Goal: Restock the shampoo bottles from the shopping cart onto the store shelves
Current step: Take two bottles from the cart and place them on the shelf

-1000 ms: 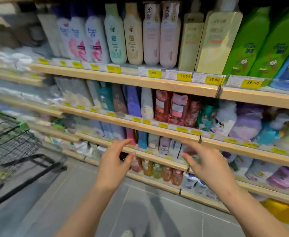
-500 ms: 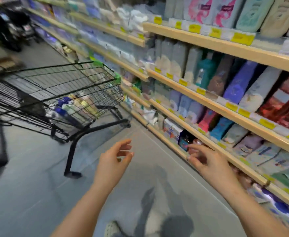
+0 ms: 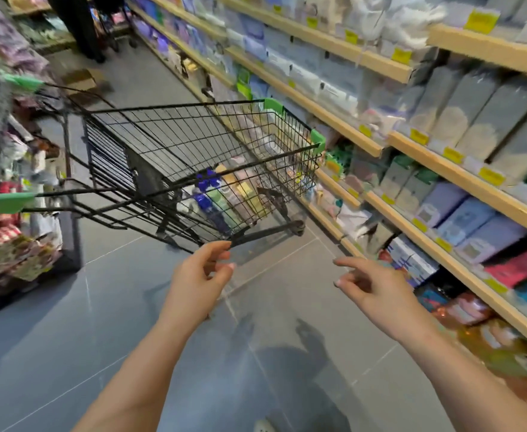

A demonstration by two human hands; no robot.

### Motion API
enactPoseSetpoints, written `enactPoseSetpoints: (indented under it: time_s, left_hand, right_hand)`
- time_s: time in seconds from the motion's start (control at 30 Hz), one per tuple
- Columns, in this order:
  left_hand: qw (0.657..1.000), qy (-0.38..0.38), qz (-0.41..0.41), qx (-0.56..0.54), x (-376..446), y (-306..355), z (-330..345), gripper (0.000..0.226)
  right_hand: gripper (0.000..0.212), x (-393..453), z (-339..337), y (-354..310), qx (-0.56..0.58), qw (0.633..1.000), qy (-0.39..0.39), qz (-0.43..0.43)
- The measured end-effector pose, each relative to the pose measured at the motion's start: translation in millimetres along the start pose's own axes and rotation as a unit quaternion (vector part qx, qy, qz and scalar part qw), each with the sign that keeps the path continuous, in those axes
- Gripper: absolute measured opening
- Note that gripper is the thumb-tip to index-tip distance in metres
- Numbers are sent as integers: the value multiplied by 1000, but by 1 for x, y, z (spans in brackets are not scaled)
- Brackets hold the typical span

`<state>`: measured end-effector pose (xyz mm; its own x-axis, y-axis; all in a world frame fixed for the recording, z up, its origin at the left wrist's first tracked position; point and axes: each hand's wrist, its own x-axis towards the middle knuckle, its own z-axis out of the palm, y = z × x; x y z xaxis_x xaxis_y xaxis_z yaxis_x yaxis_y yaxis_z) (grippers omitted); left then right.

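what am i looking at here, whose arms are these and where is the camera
The camera is worn on a person's head and looks forward and down, so the two bare arms are that person's own. The wide lens bends the picture. Both the left hand and the right hand are empty, with fingers loosely spread, held out toward a black wire shopping cart standing on the grey floor. Inside the cart lie several bottles, among them blue-capped and yellow ones. On the right run wooden shelves full of packaged goods with yellow price tags. Nothing is being held yet.
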<state>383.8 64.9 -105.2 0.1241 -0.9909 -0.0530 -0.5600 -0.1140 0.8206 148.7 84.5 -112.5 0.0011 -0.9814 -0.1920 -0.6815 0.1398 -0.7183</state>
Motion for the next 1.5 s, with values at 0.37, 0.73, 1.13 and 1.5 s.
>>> enactPoseSetpoints:
  time_s: [0.37,0.73,1.13,1.5]
  left_hand:
    - [997,-18,19,68,134,2,-14,30]
    - [986,-23,13,164,324,30,-6,32]
    - [912,-215,44,348,461,-33,31,42]
    - [800,-405,126,425,552,-112,86,54]
  right_hand:
    - [29,145,10,-42,3,999,-45,-11]
    - [33,374,-2,-86,-13,990,-116,-83]
    - [32,494,52,-79,-106,976,-186,-38]
    - [34,535,139,-57,-164,939,-286,99]
